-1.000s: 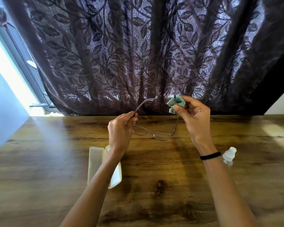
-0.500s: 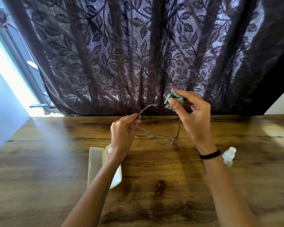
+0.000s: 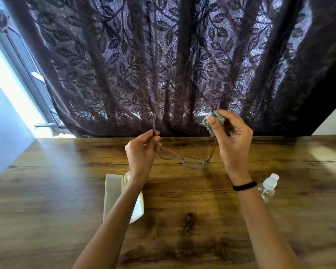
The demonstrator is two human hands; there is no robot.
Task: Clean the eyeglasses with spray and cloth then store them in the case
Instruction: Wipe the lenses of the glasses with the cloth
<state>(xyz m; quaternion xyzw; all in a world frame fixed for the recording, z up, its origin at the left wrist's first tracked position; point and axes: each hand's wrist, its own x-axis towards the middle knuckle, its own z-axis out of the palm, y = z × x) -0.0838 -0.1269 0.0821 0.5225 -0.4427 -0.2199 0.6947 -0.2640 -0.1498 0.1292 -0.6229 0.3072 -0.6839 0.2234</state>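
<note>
Thin-framed eyeglasses (image 3: 182,158) hang above the wooden table, lenses down and temples pointing up. My left hand (image 3: 142,154) pinches the left temple near its hinge. My right hand (image 3: 233,140) pinches a small green cloth (image 3: 214,121) around the upper end of the right temple. An open white case (image 3: 114,193) lies on the table below my left forearm, which hides part of it. A clear spray bottle (image 3: 269,188) with a white cap lies on the table to the right of my right wrist.
The wooden table (image 3: 47,191) stretches wide on both sides. A dark leaf-patterned curtain (image 3: 173,65) hangs along its far edge. A bright window (image 3: 12,90) and a pale wall stand at the left.
The left temple has swung from slanting right to nearly upright. My right hand with the cloth has slid up the right temple toward its tip. The glasses have tilted slightly.
</note>
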